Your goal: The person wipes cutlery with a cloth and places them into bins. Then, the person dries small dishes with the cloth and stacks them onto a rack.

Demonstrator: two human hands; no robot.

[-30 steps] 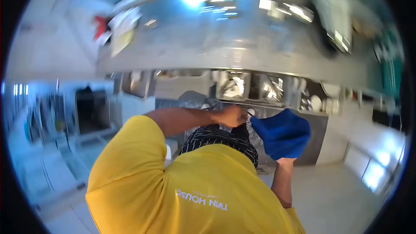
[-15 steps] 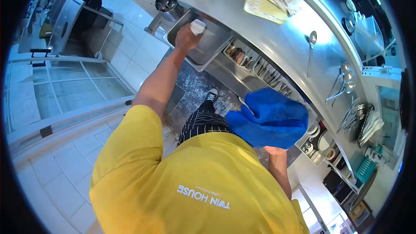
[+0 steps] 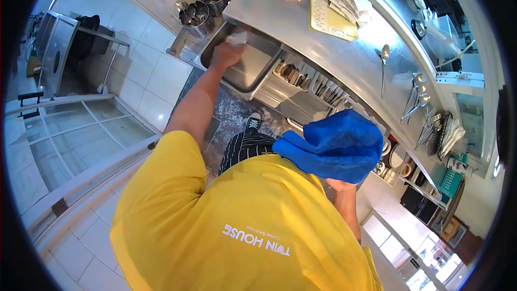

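My left hand is inside a metal pan set in the open front of the counter. Its fingers close on a small white object, blurred by motion. On the other side, a blue cloth is bunched over my right hand. Only the lower part of that hand shows; the cloth hides its fingers. Beside the pan, trays of cutlery sit under the counter edge.
Two metal holders of utensils stand left of the pan. The steel counter bears a yellow sheet, papers and several spoons. A glass-paned door is at the left. Plates are on a lower shelf.
My left hand has moved deeper into the pan with the white object. The view has shifted a little; my right hand stays under the blue cloth.
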